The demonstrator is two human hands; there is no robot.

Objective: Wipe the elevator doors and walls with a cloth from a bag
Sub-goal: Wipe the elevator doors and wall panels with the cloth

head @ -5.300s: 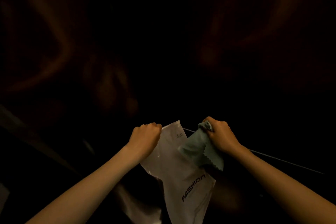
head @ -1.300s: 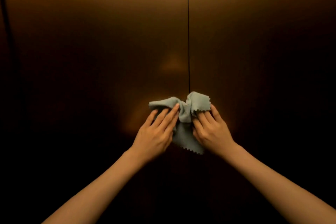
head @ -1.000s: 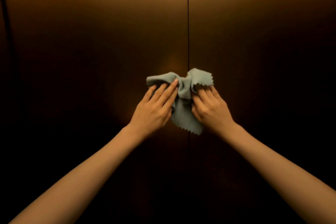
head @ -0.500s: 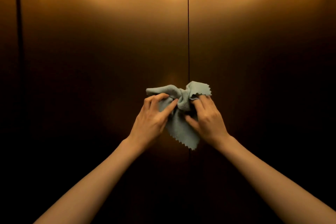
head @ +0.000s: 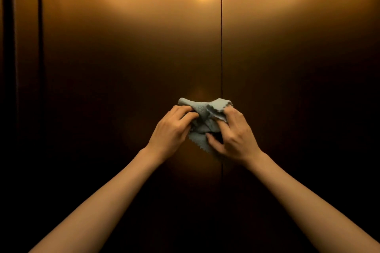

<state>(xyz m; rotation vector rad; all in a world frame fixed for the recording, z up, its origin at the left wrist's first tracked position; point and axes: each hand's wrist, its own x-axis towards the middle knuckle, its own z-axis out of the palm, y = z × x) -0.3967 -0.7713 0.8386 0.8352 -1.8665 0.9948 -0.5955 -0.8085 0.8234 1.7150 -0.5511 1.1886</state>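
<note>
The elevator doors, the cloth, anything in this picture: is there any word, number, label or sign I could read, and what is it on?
None: no text can be read anywhere in this view.
Elevator doors: plain brushed metal with a light reflection, no sign, number or label.
Cloth: plain grey-green, bunched between the left hand and the right hand, no tag or print showing.

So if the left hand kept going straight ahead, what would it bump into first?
Probably the bunched grey-blue cloth that the left hand already grips, then the bronze metal elevator door just behind it.
</note>
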